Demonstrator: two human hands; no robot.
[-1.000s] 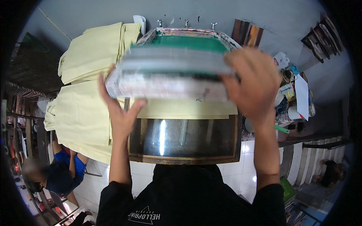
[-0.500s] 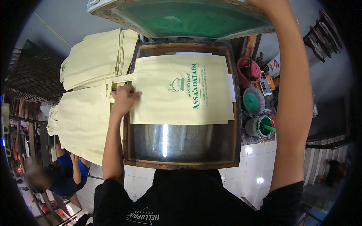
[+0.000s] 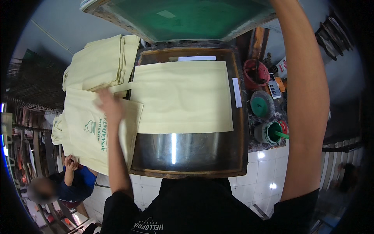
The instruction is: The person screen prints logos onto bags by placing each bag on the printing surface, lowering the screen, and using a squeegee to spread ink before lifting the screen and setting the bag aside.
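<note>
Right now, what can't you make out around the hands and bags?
Left hand: blurred in the head view, so its grip on the printed bag is unclear.
Right hand: cut off by the head view's upper edge; only the forearm shows.
Raised screen frame: top cut off by that edge.
Glossy table: partly hidden in the head view by the blank bag.

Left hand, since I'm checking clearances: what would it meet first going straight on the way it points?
Probably the farther stack of cream bags, just beyond the left hand, though blur and unclear height mean it might pass above.
</note>
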